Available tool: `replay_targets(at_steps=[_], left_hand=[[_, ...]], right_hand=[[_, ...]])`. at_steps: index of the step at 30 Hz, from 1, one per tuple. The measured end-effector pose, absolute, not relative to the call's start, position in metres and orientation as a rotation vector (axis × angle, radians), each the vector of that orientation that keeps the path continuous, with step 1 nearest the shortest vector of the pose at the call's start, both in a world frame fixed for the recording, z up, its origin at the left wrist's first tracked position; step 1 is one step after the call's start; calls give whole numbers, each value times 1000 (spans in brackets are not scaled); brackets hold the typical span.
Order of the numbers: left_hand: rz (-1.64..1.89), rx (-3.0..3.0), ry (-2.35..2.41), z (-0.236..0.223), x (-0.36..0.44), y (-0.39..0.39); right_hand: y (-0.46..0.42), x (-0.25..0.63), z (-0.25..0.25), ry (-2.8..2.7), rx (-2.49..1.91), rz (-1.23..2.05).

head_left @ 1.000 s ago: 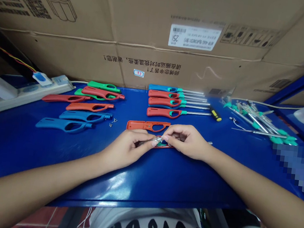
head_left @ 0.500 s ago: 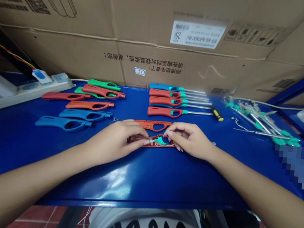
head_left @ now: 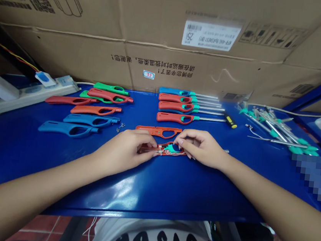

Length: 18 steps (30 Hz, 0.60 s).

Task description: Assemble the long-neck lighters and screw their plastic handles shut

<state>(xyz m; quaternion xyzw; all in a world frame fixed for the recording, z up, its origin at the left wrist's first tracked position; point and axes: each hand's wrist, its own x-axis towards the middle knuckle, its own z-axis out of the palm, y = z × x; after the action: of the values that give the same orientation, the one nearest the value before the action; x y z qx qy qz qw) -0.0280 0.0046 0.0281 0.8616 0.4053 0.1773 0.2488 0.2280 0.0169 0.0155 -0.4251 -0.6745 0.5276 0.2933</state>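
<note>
An orange-red lighter shell half [head_left: 171, 155] lies open side up on the blue table, with a green trigger [head_left: 172, 149] and thin white wires in it. At its left end, my left hand [head_left: 130, 148] grips a clear tank-like part [head_left: 148, 149] between thumb and fingers. My right hand [head_left: 199, 146] is closed at the shell's right end, thumb and forefinger pinched by the trigger; the palm hides that end. Just behind lies another orange shell half [head_left: 157, 131], inner side up.
Blue, red, orange and green shell halves [head_left: 98, 110] lie at left beside small screws [head_left: 121, 125]. Behind are several assembled lighters [head_left: 175, 118] and a yellow-black screwdriver [head_left: 230, 120]. Metal tubes with green parts [head_left: 281, 130] are heaped right. A power strip [head_left: 51, 88] lies left; a cardboard box [head_left: 159, 27] stands behind.
My left hand has shifted slightly down, showing more of the clear part and of the rear orange half. My right hand stays at the shell's right end. The view has shifted slightly.
</note>
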Motion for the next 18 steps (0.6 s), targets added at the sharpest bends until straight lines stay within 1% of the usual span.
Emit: replay_targets(at_steps=[7,13,18], left_hand=[[504,2331,1058,33,-32,7],[477,2327,1054,32,-33,8],[487,2348,1046,33,-31,6]], right_hand=[[17,229,12,-1819,-1109,1359],[16,230,11,-2013,-975,1110],[12,235,14,-2360,-737,851]])
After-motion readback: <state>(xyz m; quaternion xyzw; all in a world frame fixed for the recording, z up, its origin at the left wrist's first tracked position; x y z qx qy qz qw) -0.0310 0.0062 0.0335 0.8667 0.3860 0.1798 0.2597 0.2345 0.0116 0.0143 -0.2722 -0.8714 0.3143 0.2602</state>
